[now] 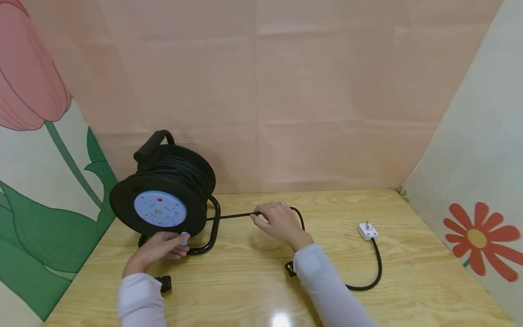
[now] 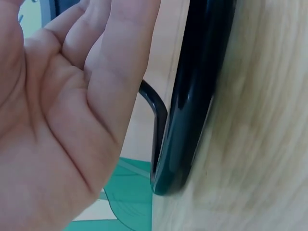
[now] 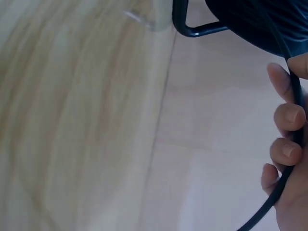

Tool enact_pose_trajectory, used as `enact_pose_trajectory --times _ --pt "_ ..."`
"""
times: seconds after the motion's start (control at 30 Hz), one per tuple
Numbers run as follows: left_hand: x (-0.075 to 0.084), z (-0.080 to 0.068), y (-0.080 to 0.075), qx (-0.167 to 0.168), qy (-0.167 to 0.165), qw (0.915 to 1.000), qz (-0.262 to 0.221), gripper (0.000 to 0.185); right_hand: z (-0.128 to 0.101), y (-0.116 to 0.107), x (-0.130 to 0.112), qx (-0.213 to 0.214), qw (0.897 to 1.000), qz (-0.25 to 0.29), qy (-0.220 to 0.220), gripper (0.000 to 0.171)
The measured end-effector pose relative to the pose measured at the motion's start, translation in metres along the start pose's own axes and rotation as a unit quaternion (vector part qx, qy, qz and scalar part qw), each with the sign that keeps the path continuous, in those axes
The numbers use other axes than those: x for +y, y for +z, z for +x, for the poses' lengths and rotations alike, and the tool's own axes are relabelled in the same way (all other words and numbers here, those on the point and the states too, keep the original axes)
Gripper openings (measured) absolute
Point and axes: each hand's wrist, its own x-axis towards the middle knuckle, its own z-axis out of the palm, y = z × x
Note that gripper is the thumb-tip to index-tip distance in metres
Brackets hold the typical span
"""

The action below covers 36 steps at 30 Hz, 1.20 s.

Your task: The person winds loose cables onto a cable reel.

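A black cable reel (image 1: 163, 195) with a pale blue socket face (image 1: 160, 209) stands in its black tube frame (image 1: 212, 227) at the back left of the wooden table (image 1: 245, 281). My left hand (image 1: 180, 243) pinches a small pale knob (image 1: 185, 236) at the lower rim of the reel's face. In the left wrist view my palm (image 2: 57, 120) is beside the frame tube (image 2: 192, 96). My right hand (image 1: 258, 215) grips the black cable (image 1: 233, 215) a short way from the reel, fingers (image 3: 286, 115) curled round the cable (image 3: 294, 96). The slack loops behind my right arm to a white plug (image 1: 367, 230) lying on the table.
A pink backdrop (image 1: 286, 113) closes the table's far edge. A panel with a painted tulip (image 1: 41, 181) stands on the left, one with a red flower (image 1: 478, 238) on the right. The cable's curve (image 1: 377, 268) lies right of my right forearm.
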Motion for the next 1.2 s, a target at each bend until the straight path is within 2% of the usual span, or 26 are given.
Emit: enact_pose_trajectory --times 0.4,0.73,0.97,1.1,1.2 --pt "-0.014 -0.009 -0.008 0.070 -0.001 0.9974 0.017 0.048 0.010 0.018 -0.006 0.027 0.998 0.044 0.046 0.029" --pt "-0.022 -0.008 -0.014 0.123 -0.010 0.9922 0.013 0.043 0.014 0.023 -0.012 0.042 0.998 0.051 0.006 0.015" --pt "-0.020 -0.014 -0.019 0.180 -0.008 0.9809 0.072 0.037 0.016 0.030 -0.017 0.053 0.996 0.062 -0.026 0.012" --pt "-0.021 -0.018 -0.022 0.206 -0.021 0.9721 0.109 0.040 0.016 0.033 -0.021 0.038 0.996 0.065 -0.037 0.014" --pt "-0.021 -0.021 -0.023 0.218 -0.032 0.9689 0.112 0.044 0.016 0.034 -0.023 0.021 0.997 0.066 -0.039 0.018"
